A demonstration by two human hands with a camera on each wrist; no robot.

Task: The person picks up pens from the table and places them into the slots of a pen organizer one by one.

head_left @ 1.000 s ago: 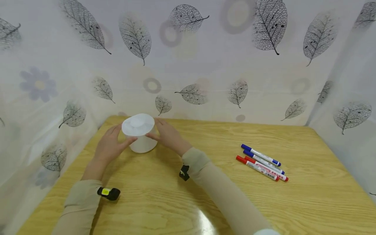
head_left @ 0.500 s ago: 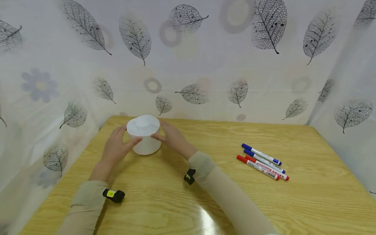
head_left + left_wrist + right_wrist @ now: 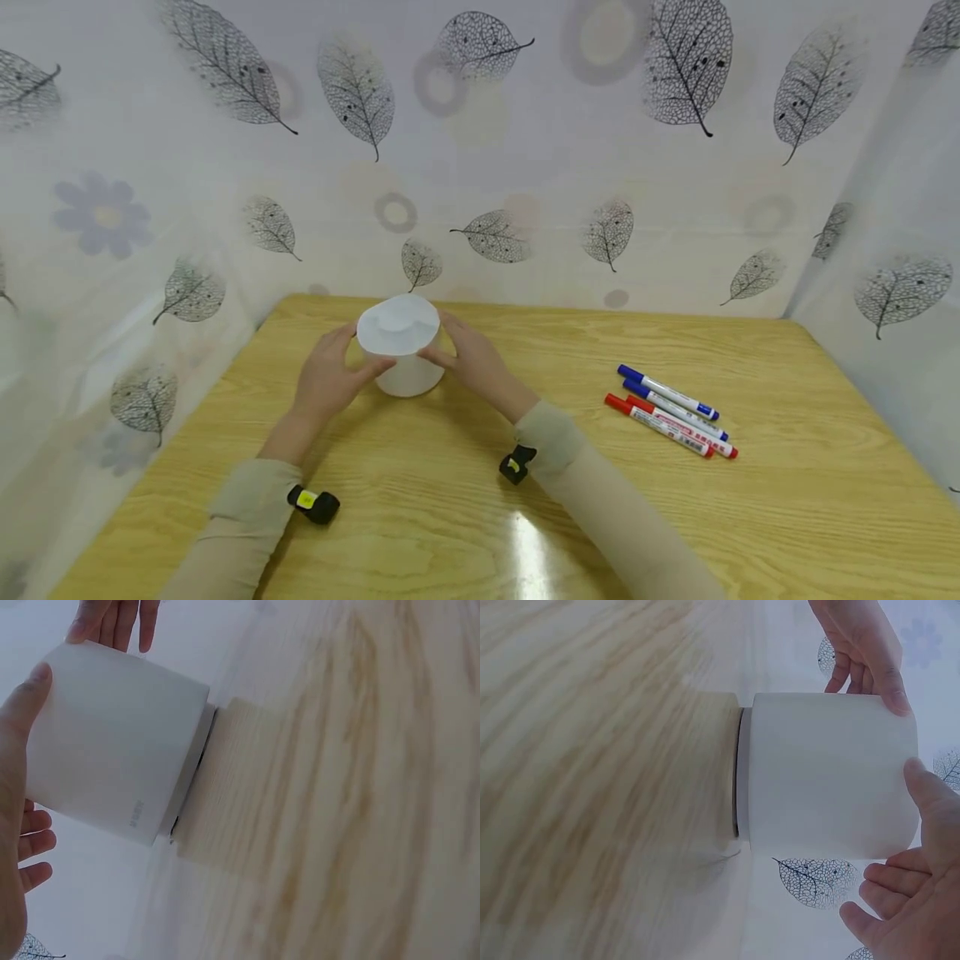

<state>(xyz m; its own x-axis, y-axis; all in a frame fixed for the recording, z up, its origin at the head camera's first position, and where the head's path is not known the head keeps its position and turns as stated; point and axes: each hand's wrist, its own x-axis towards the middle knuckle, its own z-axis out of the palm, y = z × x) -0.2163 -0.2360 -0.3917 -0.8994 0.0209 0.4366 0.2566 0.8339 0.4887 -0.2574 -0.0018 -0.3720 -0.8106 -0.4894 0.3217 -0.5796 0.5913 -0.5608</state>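
Observation:
A white round pen holder (image 3: 408,373) with a slanted rim and divided inside stands on the left half of the table. My left hand (image 3: 330,375) holds its left side, the thumb laid on the front wall just below the rim. On the other side my right hand (image 3: 480,358) holds it, with the thumb likewise on the front. From the left wrist, the pen holder (image 3: 112,742) shows faint lettering low on its wall and a thin separate base. In the right wrist view a dark line runs between the pen holder's base (image 3: 744,776) and the tabletop.
Several markers, among them a blue-capped marker (image 3: 667,392) and a red-capped marker (image 3: 660,427), lie side by side on the right of the wooden table (image 3: 420,533). A leaf-patterned curtain (image 3: 525,150) stands behind the table's back edge and along both sides.
Both hands have moved the pen holder to the right along the table, keeping their hold on it. The markers have stayed put.

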